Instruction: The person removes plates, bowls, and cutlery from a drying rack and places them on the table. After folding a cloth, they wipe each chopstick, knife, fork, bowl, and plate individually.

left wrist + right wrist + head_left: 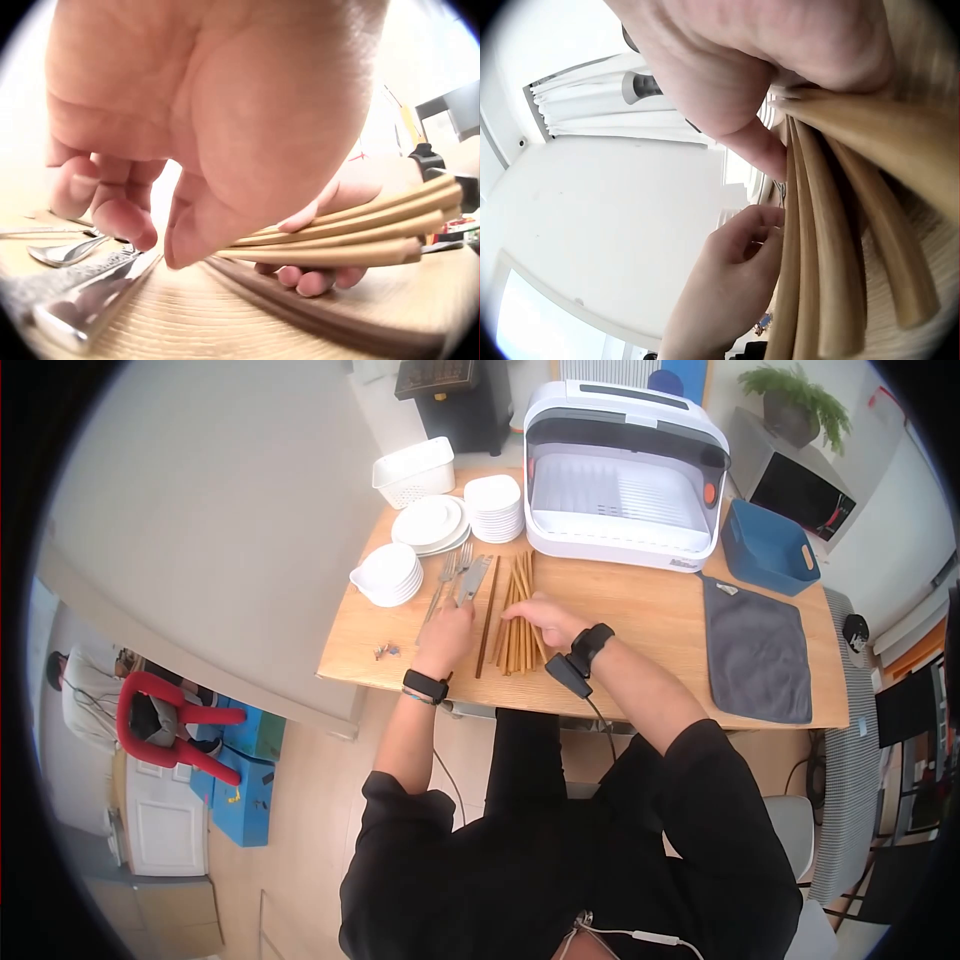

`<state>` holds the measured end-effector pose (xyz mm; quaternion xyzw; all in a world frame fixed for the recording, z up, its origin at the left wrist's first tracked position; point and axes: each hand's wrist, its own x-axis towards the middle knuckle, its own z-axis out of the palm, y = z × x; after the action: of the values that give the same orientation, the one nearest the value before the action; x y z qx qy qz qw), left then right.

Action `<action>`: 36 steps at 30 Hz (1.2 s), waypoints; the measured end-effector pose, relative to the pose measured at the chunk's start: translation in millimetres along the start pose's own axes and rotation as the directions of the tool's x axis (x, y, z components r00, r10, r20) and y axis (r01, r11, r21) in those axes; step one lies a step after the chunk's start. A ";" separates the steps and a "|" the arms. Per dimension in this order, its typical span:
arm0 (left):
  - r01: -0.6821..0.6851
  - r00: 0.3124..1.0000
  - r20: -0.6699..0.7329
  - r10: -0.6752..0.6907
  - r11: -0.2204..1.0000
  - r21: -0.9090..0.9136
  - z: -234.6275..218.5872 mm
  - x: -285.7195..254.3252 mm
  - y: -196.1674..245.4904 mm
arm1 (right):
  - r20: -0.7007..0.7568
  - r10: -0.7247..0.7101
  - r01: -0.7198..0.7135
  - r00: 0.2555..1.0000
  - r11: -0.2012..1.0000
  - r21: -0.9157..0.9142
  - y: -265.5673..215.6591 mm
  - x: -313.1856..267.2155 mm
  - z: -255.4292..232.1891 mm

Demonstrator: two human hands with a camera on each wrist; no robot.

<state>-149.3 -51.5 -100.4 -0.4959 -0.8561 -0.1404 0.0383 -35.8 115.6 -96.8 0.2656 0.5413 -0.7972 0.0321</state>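
Observation:
My right hand [548, 620] grips a loose bundle of light wooden chopsticks [518, 650] near the table's front edge. Fingertips curl beneath the sticks in the left wrist view, and their ends fan out. To the left, my left hand [447, 638] hovers over the handle ends of silver cutlery, fingers loosely bent, with a gap showing between thumb and fingers. Metal knives [477, 573] and forks [446, 572] lie side by side just beyond it. A knife handle [79, 315] shows close below those fingers. Dark brown chopsticks [489, 622] lie between the two hands.
White bowls [388, 574], plates [430, 520], stacked square dishes [494, 508] and a white basket [413, 472] stand at the back left. Behind is a white dish cabinet [622, 550] with its front raised. A blue bin [770, 555] and grey cloth [757, 655] are right; small colourful bits [386, 651] lie left.

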 end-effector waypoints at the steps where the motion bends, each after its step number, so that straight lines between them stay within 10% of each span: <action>1: -0.020 1.000 -0.024 0.018 0.997 -0.073 0.8 0.4 1.7 | -0.081 -0.018 0.018 0.997 1.000 -0.002 0.7 0.3 1.6; 8: -0.046 0.999 -0.024 0.044 0.994 -0.095 9.1 4.9 9.0 | -0.065 -0.101 0.098 0.993 0.994 -0.048 -12.7 -24.7 6.4; 10: -0.012 1.000 0.002 0.012 0.996 -0.088 8.3 5.8 12.0 | -0.041 -0.334 0.241 0.942 0.755 -0.609 -16.9 -29.9 1.7; 11: 0.024 0.999 0.028 -0.022 0.997 -0.078 6.6 6.3 15.2 | -0.047 -0.335 0.238 0.941 0.756 -0.610 -12.4 -27.9 -2.0; 13: 0.034 0.999 0.006 -0.033 0.997 -0.069 2.5 3.7 26.2 | 0.041 -0.540 0.242 0.841 0.307 -0.920 -0.2 -22.3 -10.0; 16: -0.011 1.000 0.018 0.012 0.997 -0.072 -17.1 -5.3 56.2 | 0.114 -0.461 0.218 0.880 0.181 -0.959 -11.9 -67.6 -19.9; 21: -0.457 0.887 -0.124 0.444 0.881 -0.121 -9.8 -13.5 105.7 | -0.092 -0.654 0.098 0.751 0.249 -0.963 -6.5 -163.7 -95.9; 28: -0.388 0.920 0.068 0.386 0.921 0.017 24.3 5.3 99.5 | -0.447 -0.685 -0.324 0.576 0.311 -0.894 9.6 -288.5 -199.9; 32: -0.311 0.944 0.137 0.300 0.948 0.065 14.5 7.9 92.6 | -0.392 -0.543 -0.280 0.743 0.280 -0.918 28.9 -319.5 -197.1; 36: -0.239 0.959 0.199 0.201 0.953 0.187 5.9 9.6 95.1 | -0.216 -0.618 -0.170 0.756 0.133 -0.976 54.3 -306.8 -169.3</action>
<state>-72.0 2.7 -84.8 -0.5924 -0.8052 0.0003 0.0290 311.3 169.7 -48.4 0.3198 0.9332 -0.1252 -0.1062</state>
